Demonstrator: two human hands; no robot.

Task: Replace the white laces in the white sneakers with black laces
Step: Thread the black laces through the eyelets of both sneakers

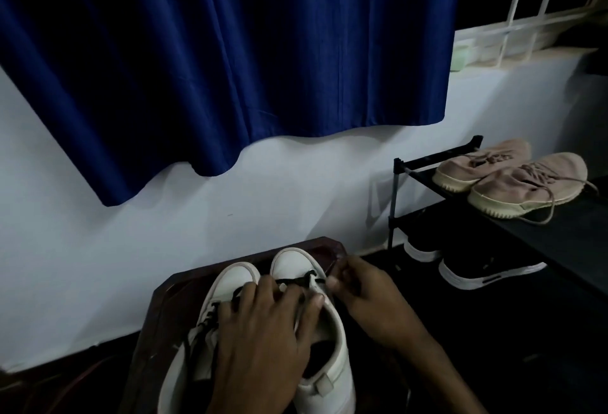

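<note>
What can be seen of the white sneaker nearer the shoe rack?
The sneaker is white and smooth, leather-like, with a rounded toe and a heel tab. It stands upright on a dark wooden table, toe towards the wall, beside its mate. A black lace crosses it near the toe. The left hand lies over its tongue; the right hand seems to pinch the lace at its side.

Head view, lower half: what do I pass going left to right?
Left white sneaker → right white sneaker → right hand pinching the black lace → black shoe rack carrying pink sneakers.
</note>
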